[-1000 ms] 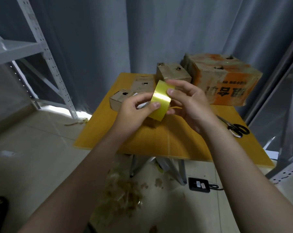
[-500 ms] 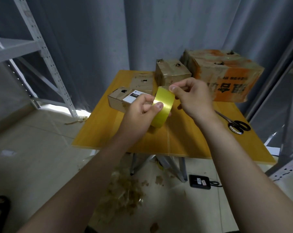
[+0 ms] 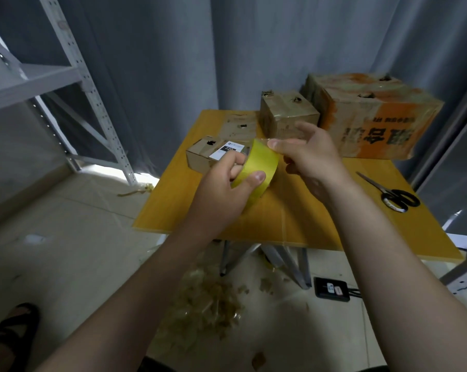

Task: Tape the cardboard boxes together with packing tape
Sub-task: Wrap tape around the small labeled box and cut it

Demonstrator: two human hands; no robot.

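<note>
Above the table (image 3: 307, 218), mid-frame: left hand (image 3: 221, 189) grips the tape (image 3: 256, 167), right hand (image 3: 310, 159) pinches its end; I'd peel next.

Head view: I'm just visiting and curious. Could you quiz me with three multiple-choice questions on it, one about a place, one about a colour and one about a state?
1. Where do the scissors lie? A on the floor; B on the table, at the right; C on a box.
2. What colour is the tape roll? A red; B yellow; C black.
3. What is the left hand doing? A gripping the tape roll; B lying flat on the table; C holding the scissors.

Answers: B, they lie on the tabletop near its right edge; B, its outer face shows yellow; A, thumb and fingers curl round the roll.
</note>
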